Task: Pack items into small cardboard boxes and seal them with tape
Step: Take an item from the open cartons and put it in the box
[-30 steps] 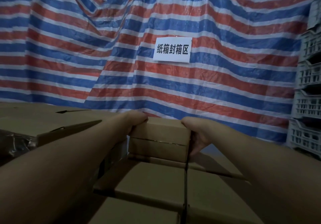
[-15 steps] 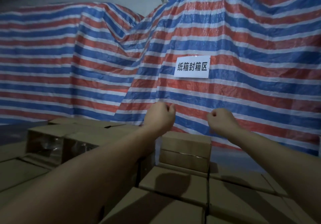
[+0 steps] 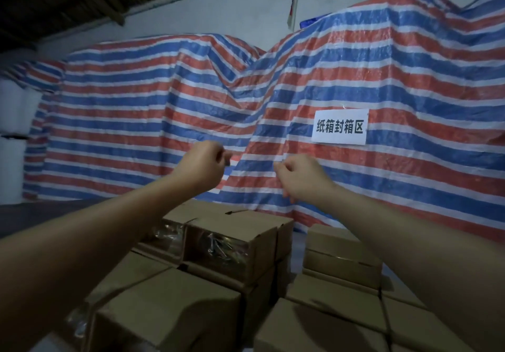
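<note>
Above stacked cardboard boxes (image 3: 175,305), before a striped tarp (image 3: 382,84), both hands' fingers (image 3: 218,157) curl empty.

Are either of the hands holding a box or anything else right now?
No. The left hand and right hand are curled, raised above the cardboard boxes, holding nothing visible.

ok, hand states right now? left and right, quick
Left hand: raised above the brown cardboard boxes, fingers curled, holding nothing visible.
Right hand: raised too, fingers curled, nothing visible in it.
</note>
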